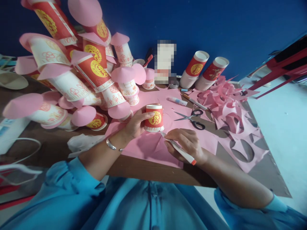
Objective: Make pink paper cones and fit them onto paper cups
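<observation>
My left hand [139,123] is wrapped round a red and white paper cup [153,118] with a yellow emblem, its fingertips partly hidden behind the cup. In my right hand [184,142] is a white marker [181,151] with a red end, its tip at the cup's lower white band, where small red marks show. Under both hands lies pink paper [153,147]. Black-handled scissors [192,118] rest open on the paper, right of the cup. Behind them are a glue stick [177,101] and another marker [198,103].
Many decorated cups with pink cone tops [79,72] are piled at the left. Two stacks of cups [194,69] lean at the back. Pink paper scraps [230,108] cover the right side. A crumpled white bag [83,143] lies near my left forearm.
</observation>
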`<action>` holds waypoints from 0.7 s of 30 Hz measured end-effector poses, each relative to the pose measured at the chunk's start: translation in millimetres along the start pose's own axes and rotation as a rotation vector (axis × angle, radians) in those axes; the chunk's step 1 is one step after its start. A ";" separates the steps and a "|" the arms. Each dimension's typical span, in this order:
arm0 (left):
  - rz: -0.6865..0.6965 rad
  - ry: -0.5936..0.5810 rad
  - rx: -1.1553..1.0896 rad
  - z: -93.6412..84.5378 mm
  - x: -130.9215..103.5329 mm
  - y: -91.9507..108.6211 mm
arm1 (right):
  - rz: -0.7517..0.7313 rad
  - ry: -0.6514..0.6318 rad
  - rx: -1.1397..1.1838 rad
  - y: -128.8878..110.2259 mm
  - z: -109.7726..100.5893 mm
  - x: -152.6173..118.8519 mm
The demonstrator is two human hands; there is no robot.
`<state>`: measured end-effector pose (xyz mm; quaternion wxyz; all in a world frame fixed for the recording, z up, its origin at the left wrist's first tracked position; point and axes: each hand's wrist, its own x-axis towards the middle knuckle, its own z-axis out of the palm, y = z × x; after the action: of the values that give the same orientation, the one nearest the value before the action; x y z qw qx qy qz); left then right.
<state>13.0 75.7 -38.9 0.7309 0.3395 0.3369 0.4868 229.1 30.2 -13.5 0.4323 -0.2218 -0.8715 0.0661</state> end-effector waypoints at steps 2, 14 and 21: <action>-0.002 -0.001 -0.002 -0.1 0.1 -0.2 | -0.004 -0.005 0.004 0.2 0.7 -0.5; -0.001 -0.011 0.014 0.7 -0.1 -0.4 | 0.006 -0.017 -0.014 1.7 2.9 -2.5; 0.007 -0.023 0.031 -0.2 -0.6 -0.2 | 0.019 -0.011 -0.009 2.3 3.1 -1.7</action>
<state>12.7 75.2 -39.1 0.7277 0.3576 0.3346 0.4802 228.4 31.8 -17.4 0.4259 -0.2317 -0.8720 0.0674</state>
